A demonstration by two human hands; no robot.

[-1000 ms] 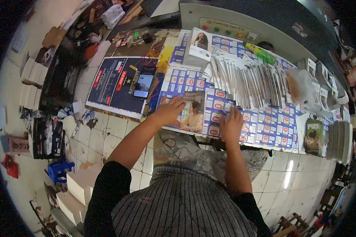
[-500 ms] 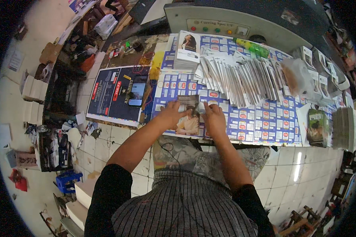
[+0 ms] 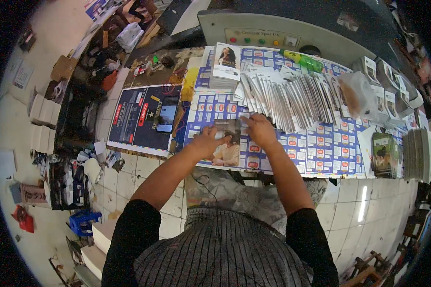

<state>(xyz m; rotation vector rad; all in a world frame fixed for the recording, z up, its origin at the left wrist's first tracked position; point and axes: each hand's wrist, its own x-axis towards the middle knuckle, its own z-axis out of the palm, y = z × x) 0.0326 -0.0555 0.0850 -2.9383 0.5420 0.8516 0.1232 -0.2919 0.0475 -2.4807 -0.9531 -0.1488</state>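
Observation:
A flat printed packet (image 3: 228, 152) with a picture of a person lies upright on the blue printed sheet before me. My left hand (image 3: 206, 144) rests on its left side, fingers spread, the index finger stretched across the picture. By the packet's upper right edge is my right hand (image 3: 260, 130), its fingers reaching toward the top corner; nothing shows in its grasp. Beyond my hands stands a neat stack of white boxes or packets (image 3: 226, 67) with a portrait on top. To its right a long fanned row of pale packets (image 3: 292, 98) leans across the table.
Left of the work sheet lie a dark printed sheet (image 3: 134, 117) and a phone (image 3: 166, 118) with a lit screen. A green bottle (image 3: 311, 63), a clear plastic bag (image 3: 361, 93) and green packets (image 3: 384, 155) sit at right. A grey machine panel (image 3: 254, 33) with buttons borders the back.
My right hand has moved up slightly along the packet's right edge, toward its top corner. My left hand has shifted a little down and left and stays on the packet.

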